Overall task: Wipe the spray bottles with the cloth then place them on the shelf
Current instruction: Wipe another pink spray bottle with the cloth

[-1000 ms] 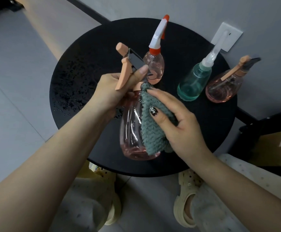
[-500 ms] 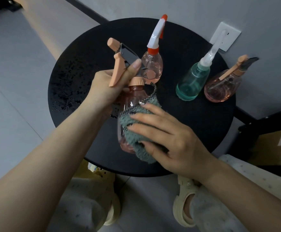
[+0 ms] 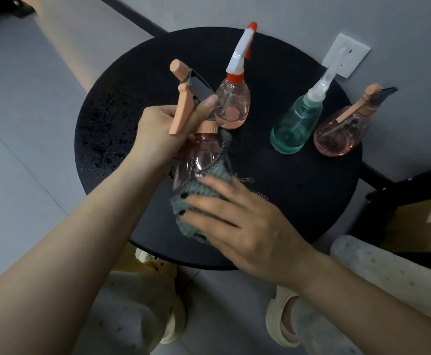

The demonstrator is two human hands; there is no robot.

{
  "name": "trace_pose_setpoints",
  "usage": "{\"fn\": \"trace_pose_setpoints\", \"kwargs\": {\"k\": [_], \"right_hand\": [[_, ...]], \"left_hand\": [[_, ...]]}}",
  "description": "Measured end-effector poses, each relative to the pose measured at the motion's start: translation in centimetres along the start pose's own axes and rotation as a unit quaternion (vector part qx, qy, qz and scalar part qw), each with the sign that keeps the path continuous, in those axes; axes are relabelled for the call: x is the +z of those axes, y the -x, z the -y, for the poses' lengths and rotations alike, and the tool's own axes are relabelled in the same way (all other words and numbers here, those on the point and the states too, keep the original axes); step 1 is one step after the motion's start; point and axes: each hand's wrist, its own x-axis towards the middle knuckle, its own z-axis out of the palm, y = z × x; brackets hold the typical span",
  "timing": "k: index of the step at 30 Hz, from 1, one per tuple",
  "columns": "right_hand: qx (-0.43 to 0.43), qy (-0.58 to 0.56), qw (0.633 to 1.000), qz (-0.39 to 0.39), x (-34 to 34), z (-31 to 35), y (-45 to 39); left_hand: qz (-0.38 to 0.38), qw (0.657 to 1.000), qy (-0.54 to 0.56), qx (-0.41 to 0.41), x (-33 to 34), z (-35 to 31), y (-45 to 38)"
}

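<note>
Our left hand (image 3: 158, 134) grips the pink spray bottle (image 3: 199, 160) by its neck above the black table (image 3: 299, 190), while our right hand (image 3: 245, 224), fingers fairly straight, presses the green cloth (image 3: 196, 198) against its body.

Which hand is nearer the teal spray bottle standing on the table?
Right. The right hand presses the cloth below-left of the teal bottle; the left hand grips the pink bottle's neck, farther left.
</note>
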Motion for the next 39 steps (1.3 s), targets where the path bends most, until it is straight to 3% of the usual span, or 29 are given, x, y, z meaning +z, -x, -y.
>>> {"fn": "trace_pose_setpoints", "kwargs": {"k": [3,5,9,13,16,20,24,27,29,33,36,39], "right_hand": [[-0.061,0.037,0.997,0.033,-0.2,-0.7,0.2],[-0.046,0.019,0.998,0.026,-0.6,-1.0,0.0],[0.076,-0.092,0.992,-0.037,-1.1,-1.1,-0.5],[0.214,-0.218,0.945,-0.115,-1.5,-1.1,-1.0],[0.253,-0.247,0.923,-0.151,-1.7,-1.1,-1.2],[0.196,-0.203,0.950,-0.135,-1.5,-0.7,-0.8],[0.046,-0.079,0.993,-0.076,-1.4,-0.4,-0.4],[-0.042,0.008,0.999,-0.032,-1.4,-0.5,-0.3],[-0.054,0.023,0.998,-0.013,-1.6,-0.7,-0.3],[0.062,-0.067,0.995,-0.031,-1.8,-0.9,-0.6],[0.180,-0.150,0.971,-0.050,-2.2,-1.1,-1.0],[0.191,-0.126,0.973,-0.041,-2.1,-1.0,-1.1]], "left_hand": [[0.005,1.000,-0.010,-0.005,0.1,0.0,0.0],[0.013,1.000,-0.007,-0.013,0.3,0.0,0.1],[0.030,0.999,0.002,-0.011,0.6,0.0,0.1],[0.063,0.998,0.016,-0.025,0.7,-0.1,0.4],[0.066,0.996,0.057,-0.031,0.5,-0.2,0.3],[0.046,0.994,0.089,-0.036,-0.1,-0.4,0.1],[0.010,0.991,0.122,-0.053,-0.6,-0.6,-0.3],[0.017,0.993,0.107,-0.052,-0.7,-0.6,-0.2],[0.034,0.996,0.077,-0.039,-0.4,-0.3,0.0],[0.051,0.998,0.039,-0.024,0.4,0.1,0.1],[0.060,0.998,0.008,-0.026,0.7,0.3,0.2],[0.060,0.998,-0.001,-0.026,0.8,0.2,0.3]]}}
